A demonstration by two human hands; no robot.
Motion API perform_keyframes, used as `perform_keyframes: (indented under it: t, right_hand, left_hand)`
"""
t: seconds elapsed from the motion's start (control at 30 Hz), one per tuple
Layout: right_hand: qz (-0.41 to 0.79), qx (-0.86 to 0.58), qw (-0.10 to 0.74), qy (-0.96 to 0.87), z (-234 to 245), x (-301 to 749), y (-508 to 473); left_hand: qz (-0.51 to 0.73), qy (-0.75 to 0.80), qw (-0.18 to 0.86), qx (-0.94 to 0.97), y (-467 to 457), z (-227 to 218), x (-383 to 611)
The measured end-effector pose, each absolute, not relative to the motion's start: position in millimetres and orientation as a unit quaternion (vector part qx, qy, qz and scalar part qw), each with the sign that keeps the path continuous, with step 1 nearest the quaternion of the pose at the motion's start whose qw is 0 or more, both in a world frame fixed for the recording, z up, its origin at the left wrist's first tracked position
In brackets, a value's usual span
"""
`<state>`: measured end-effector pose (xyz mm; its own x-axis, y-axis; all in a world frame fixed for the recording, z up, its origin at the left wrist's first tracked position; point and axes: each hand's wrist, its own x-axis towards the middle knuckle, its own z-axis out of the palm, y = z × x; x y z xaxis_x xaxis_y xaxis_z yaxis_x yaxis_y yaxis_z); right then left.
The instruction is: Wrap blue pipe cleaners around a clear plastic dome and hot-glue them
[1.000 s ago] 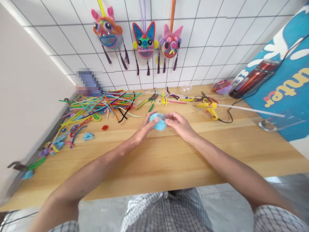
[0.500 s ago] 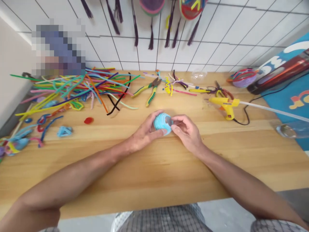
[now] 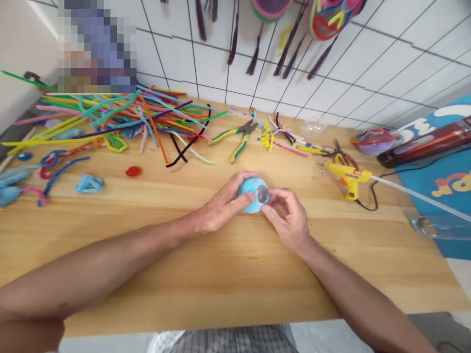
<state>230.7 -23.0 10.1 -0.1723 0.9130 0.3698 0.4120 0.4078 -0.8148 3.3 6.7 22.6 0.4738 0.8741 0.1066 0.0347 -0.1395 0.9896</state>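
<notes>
Pale-blue ball [image 3: 253, 185] sat between the two hands, ahead of the person, just above or on the surface [image 3: 228, 274]; couldn't tell which. Wrapped in rings. Near enough round, so no real long axis; what mattered was the hole [image 3: 262, 193], which faced right and partly up, straight at the right hand [image 3: 290, 218]. Ball lay to that hand's left, just off its fingertips.

Left hand [image 3: 222, 203] had the grip: curled round the ball's left side, thumb across the front, fingers mostly behind. Right hand was half-curled, thumb and index close together at the rim of the hole. Couldn't tell if it pinched the rim or something small. Both hands were at the ball; the right was nearer the hole.

Containers: inside of the ball looked dark, contents not readable. Clear cylinder [image 3: 447, 227] lay on its side at far right; couldn't make out contents. Clear dome [image 3: 312, 127] at the back, by the wall, nothing distinct inside.

Around them: yellow glue gun [image 3: 348, 177] right of and beyond the right hand, pliers [image 3: 241, 139] beyond the ball, pipe-cleaner pile [image 3: 128, 117] back left.
</notes>
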Motion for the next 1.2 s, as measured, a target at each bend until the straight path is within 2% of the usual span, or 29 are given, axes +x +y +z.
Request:
perform_keyframes:
  t: [0.4,1.2]
  right_hand:
    - [0.232,-0.441,0.447,-0.743,8.2,228.0,-25.6]
    - [0.202,-0.485,0.438,-0.730,16.7,219.6,-27.0]
  left_hand:
    - [0.375,0.348,0.608,0.607,6.9,20.0,6.6]
    - [0.382,0.342,0.575,0.638,2.1,23.1,8.7]
